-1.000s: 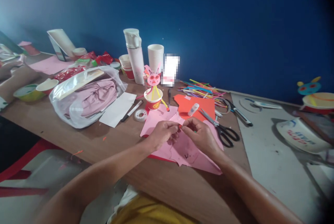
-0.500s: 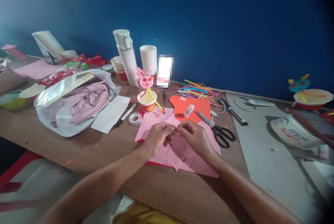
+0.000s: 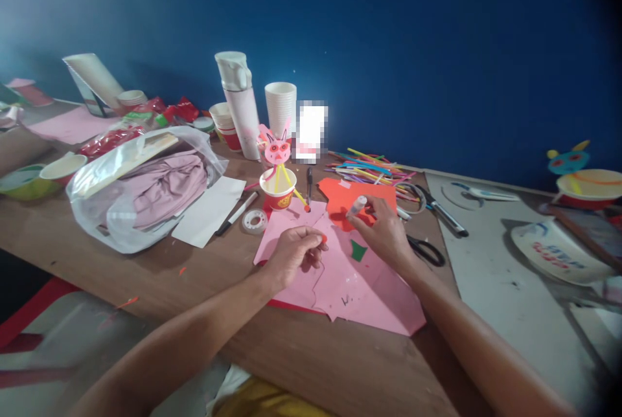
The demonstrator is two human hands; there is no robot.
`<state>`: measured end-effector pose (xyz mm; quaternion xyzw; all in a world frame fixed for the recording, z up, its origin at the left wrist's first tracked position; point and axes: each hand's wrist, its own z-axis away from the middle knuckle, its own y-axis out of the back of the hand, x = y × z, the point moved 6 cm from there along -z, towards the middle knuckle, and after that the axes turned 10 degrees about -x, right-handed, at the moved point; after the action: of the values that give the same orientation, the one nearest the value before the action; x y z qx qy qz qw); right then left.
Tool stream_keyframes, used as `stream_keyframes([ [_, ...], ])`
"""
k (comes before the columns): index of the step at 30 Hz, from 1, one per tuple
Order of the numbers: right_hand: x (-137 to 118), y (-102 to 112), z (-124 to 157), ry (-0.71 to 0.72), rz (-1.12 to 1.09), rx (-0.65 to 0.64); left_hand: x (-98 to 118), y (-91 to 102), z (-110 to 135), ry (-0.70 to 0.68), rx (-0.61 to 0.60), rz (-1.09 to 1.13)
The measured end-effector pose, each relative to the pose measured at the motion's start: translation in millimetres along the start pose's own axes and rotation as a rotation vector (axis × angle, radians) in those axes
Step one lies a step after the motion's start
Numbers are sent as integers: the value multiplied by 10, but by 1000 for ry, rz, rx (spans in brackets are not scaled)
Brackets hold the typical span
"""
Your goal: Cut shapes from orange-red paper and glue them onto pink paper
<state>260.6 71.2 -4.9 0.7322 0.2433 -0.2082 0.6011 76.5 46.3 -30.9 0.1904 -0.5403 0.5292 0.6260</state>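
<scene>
My left hand (image 3: 291,255) hovers over the pink paper sheets (image 3: 340,281), its fingers pinched on a small red piece (image 3: 323,238). Farther right, my right hand (image 3: 383,232) reaches over the orange paper (image 3: 340,200) and its fingertips close on a small white glue stick (image 3: 358,204). A small green paper shape (image 3: 358,250) lies on the pink paper between my hands. Just beyond them stands a red paper cup (image 3: 278,189) with a pink paper rabbit face (image 3: 276,148) and yellow straws.
Black-handled scissors (image 3: 425,250) lie right of my right hand. Coloured straws (image 3: 374,168), a tape roll (image 3: 254,221), markers, a white flask (image 3: 240,106), stacked cups (image 3: 280,106) and a plastic bag of cloth (image 3: 150,184) crowd the wooden table (image 3: 204,287). Paper plates lie far right.
My right hand left the pinch beside my left hand and moved up and right to the glue stick. The green shape on the pink paper came into view. My left hand kept the red piece.
</scene>
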Motion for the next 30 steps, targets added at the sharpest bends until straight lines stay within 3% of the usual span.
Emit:
stream_keyframes([
  [8,-19,-105,-49,76,-12,-70,14,91,-24,-23,28,-4],
  [17,-327,19,112,268,-28,-186,76,156,-7,-83,85,-92],
  [21,-421,65,149,277,0,-225,117,190,1,-118,117,-113],
  [25,-525,159,200,271,0,-235,129,209,1,-139,154,-71],
  [30,-677,224,306,387,2,-182,149,205,-7,-206,141,10],
])
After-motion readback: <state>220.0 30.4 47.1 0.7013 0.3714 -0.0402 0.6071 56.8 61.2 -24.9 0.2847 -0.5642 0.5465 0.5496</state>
